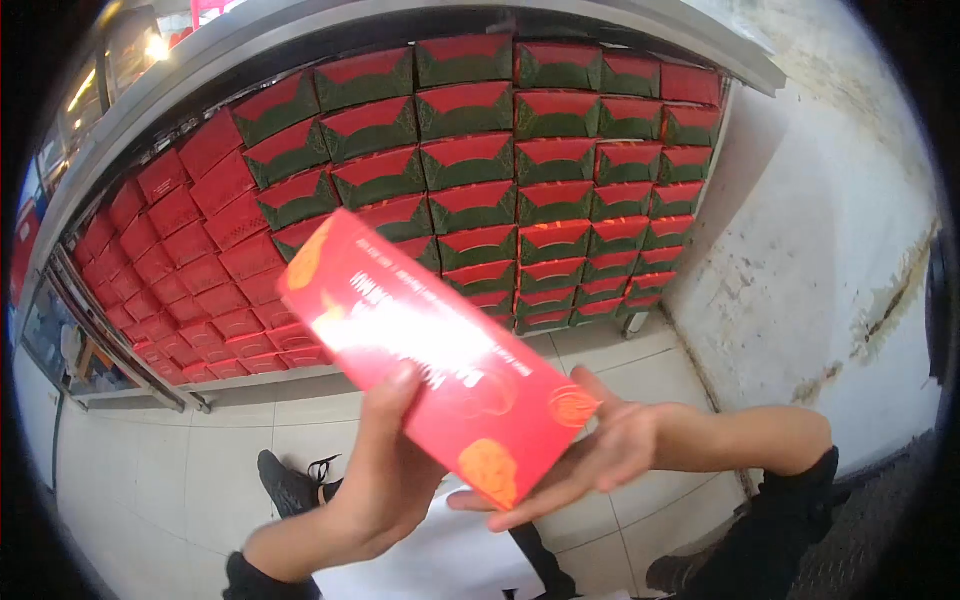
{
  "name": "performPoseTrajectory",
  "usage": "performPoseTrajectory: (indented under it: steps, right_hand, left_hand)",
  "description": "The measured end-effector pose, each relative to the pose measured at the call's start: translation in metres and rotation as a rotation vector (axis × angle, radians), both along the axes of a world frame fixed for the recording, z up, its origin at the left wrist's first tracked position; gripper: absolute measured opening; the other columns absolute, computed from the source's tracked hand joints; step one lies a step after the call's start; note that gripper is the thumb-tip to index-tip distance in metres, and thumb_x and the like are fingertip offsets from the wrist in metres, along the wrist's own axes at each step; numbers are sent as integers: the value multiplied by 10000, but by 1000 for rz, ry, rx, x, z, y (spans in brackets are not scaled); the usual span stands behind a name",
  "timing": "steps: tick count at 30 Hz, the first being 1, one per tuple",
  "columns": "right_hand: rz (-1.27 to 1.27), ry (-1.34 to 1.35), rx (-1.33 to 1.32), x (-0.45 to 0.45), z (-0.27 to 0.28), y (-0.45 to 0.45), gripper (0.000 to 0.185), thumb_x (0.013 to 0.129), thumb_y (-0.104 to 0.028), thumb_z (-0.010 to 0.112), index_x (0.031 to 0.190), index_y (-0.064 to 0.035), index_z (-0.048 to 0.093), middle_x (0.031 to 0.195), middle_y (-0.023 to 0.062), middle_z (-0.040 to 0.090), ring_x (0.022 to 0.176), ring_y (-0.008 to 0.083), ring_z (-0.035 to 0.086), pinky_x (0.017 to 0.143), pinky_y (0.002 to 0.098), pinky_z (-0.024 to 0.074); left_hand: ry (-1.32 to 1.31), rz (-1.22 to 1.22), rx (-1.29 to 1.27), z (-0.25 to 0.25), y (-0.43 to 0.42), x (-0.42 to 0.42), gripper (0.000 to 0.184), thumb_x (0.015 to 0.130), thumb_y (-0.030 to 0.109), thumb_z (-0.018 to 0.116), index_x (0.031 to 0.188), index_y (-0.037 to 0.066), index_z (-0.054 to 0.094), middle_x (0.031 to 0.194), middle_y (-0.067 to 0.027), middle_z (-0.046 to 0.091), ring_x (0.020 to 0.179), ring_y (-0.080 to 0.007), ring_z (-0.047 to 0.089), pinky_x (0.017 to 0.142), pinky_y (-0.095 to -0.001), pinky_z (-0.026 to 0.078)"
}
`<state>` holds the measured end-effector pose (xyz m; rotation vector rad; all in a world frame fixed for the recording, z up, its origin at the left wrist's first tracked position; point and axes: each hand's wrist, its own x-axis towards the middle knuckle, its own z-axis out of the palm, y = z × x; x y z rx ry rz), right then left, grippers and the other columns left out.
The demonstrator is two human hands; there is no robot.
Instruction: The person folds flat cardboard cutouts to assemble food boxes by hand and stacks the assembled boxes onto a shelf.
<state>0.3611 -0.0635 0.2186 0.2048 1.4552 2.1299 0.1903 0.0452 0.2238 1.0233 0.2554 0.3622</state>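
A red cardboard box (pixel 440 360) with orange patterns and white print is held up, tilted, in front of the stacks. My left hand (pixel 395 470) grips its lower long edge, thumb on the printed face and the other fingers hidden behind. At the lower right end of the box is my right hand (pixel 610 445), palm up with fingers stretched out. Its fingers pass beside and under that end; I cannot tell whether they bear any weight. Glare washes out part of the print.
Rows of red and green boxes (pixel 470 160) fill the shelf under a metal-edged counter (pixel 300 30). Plainer red box sides (pixel 205 270) show on the left. White paper (pixel 430 555) lies below my hands. A stained wall (pixel 800 220) stands right, above a tiled floor (pixel 150 450). A black shoe (pixel 288 485) shows.
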Motion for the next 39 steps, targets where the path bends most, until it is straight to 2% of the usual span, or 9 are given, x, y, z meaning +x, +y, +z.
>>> performPoseTrajectory:
  steps: [2,5,7,10,14,20,23,27,39]
  right_hand:
    - [41,-132,-27,15,18,-7,923,718,-728,411,1434,-201,162,1461,89,223,1340,245,231,996,545,295]
    - [-11,159,-73,39,25,-14,588,716,-431,612,1179,-106,450,1197,53,497,1110,201,458,970,501,302]
    - [-66,416,-145,58,34,-16,429,737,-325,657,1074,-92,530,1088,45,581,998,200,542,917,473,339]
    - [93,1070,164,95,9,-16,367,761,-274,676,1042,-100,517,1039,81,587,926,242,569,791,447,438]
    - [461,1294,54,129,15,24,544,711,-364,717,1111,-79,483,1064,111,551,944,282,558,809,440,426]
    - [410,1256,145,129,34,58,687,630,-309,793,1163,-53,445,1078,148,534,986,324,539,840,424,437]
    - [384,1242,138,126,38,71,425,735,-296,691,1084,-120,524,1065,72,555,977,237,546,829,396,408]
    - [377,1148,201,128,33,86,387,751,-289,674,1075,-135,531,1080,47,558,987,213,542,833,390,404]
    - [426,1244,284,125,31,103,407,713,-255,703,1071,-166,531,1063,18,559,999,197,530,852,377,380]
  left_hand:
    - [119,0,53,7,-1,15,707,832,610,413,1295,79,352,1248,-97,481,1163,-238,474,1006,-443,336]
    - [61,30,99,4,1,34,854,819,708,254,1406,88,218,1363,-92,348,1306,-204,262,1062,-402,204]
    - [-127,114,329,-1,21,46,740,879,622,187,1397,97,259,1359,-93,323,1286,-216,252,1055,-368,166]
    - [-239,803,1464,9,81,96,538,881,362,492,1278,10,410,1273,-139,388,1210,-247,360,987,-399,272]
    - [-269,1234,2345,69,165,160,525,772,252,564,1229,21,448,1211,-125,468,1163,-277,425,981,-450,303]
    - [-168,1290,2266,89,219,208,486,752,238,533,1203,67,473,1179,-116,530,1154,-268,461,994,-487,297]
    - [-113,1236,2224,87,226,212,457,760,247,521,1182,77,484,1188,-112,528,1146,-261,468,990,-504,292]
    - [-137,1175,2178,86,231,206,450,759,233,520,1178,75,482,1166,-115,538,1135,-261,471,991,-492,293]
    - [-187,1020,1824,98,238,206,565,757,135,485,1252,-59,294,897,-259,592,866,-425,554,793,-481,428]
